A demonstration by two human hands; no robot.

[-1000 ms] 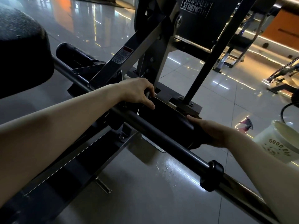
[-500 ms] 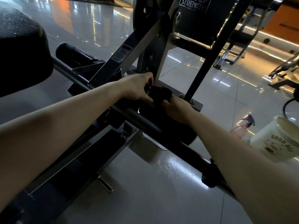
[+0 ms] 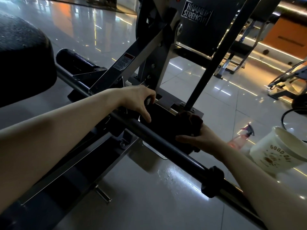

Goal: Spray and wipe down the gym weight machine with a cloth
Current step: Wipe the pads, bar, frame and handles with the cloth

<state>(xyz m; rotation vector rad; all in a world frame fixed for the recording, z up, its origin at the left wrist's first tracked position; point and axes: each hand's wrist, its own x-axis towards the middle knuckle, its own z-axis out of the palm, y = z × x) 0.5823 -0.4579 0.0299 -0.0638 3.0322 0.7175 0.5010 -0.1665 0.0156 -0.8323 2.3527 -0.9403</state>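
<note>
Since half a second ago, your right grip (image 3: 197, 140) has slid away from your left grip (image 3: 139, 102) to the pad's right end. On the weight machine (image 3: 196, 30), the black roller pad (image 3: 162, 122) lies between both. Your left grip curls over its left end. Your right clutches the dark cloth (image 3: 191, 121), bunched against the pad just above your fingers. A white bucket (image 3: 279, 151) and the spray bottle (image 3: 237, 140) stand nearby on the floor (image 3: 166, 196).

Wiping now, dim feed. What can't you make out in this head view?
- cloth: dark against the black roller pad; edges lost, head view.
- right hand fingers: hidden beneath the cloth.
- left hand: what its fingers curl on is shadowed.
- spray bottle: body partly behind the right forearm.
- white bucket: inside hidden by its rim; cut by right edge.
</note>
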